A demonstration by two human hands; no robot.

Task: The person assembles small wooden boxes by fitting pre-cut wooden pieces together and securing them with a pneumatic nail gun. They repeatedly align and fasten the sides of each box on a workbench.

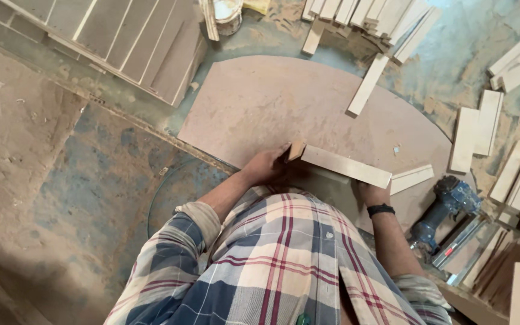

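**Both hands on a wooden strip over a rounded board**

Plaid shirt [284, 265] fills the bottom of the view and cuts off the forearms and lap. Left hand [267, 165] is closed around the near-left end of a long pale wooden strip [345, 165], next to a small brown block [296, 150] at that end; whether the block is part of the strip or separate, cannot tell. Right hand [373, 194] sits under the strip's right end, fingers hidden behind the wood, so its grip is unclear; a black wristband [380, 210] shows on that wrist. Strip is held tilted above the near edge of a large rounded brown board [272, 102] lying on the dusty floor [61, 180]. A shorter strip [411, 179] lies just beside the right end, another loose strip [368, 84] at the board's far edge. Blue power tool [446, 204] lies near the right hand, partly hidden by metal bars. Piles of cut strips [368, 15] at the far and right sides are cropped by the frame. Stacked panels [133, 42] sit far left, a bucket [229, 15] is half cut off.
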